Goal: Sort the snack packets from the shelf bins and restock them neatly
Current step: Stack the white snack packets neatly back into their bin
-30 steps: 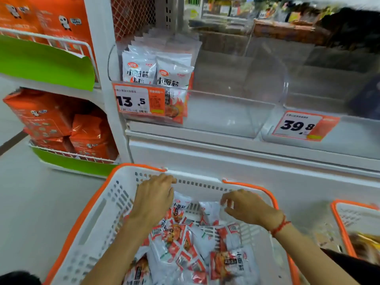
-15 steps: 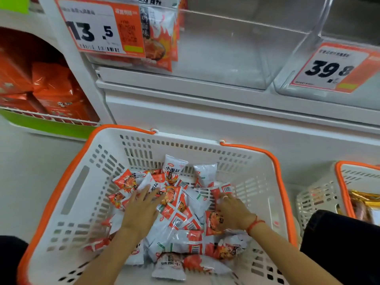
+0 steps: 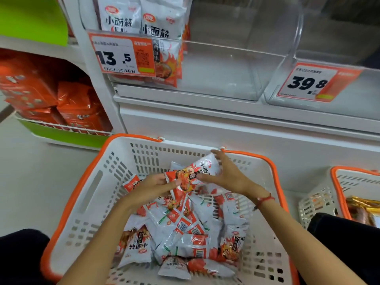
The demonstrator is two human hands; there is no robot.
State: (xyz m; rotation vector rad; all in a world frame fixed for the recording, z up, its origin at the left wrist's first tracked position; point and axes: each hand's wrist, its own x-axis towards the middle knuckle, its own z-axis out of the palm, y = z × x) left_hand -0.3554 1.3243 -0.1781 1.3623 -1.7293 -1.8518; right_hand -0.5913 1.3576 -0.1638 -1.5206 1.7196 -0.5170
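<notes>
A white basket with an orange rim sits on the floor, holding several white-and-red snack packets. Both hands hold one packet lifted above the pile. My left hand pinches its lower left end. My right hand grips its upper right end, thumb on the front and fingers spread behind it. On the shelf above, a clear bin holds larger packets of the same snack at its left side, behind a 13.5 price tag.
A second clear bin with a 39.8 tag stands to the right. Another white and orange basket with gold-wrapped goods sits at the right. Orange boxes fill a green-edged rack at the left. Dark-clad knees flank the basket.
Both hands were pressed into the pile of packets. They have since risen from it with one packet held between them. The view has also tilted up slightly.
</notes>
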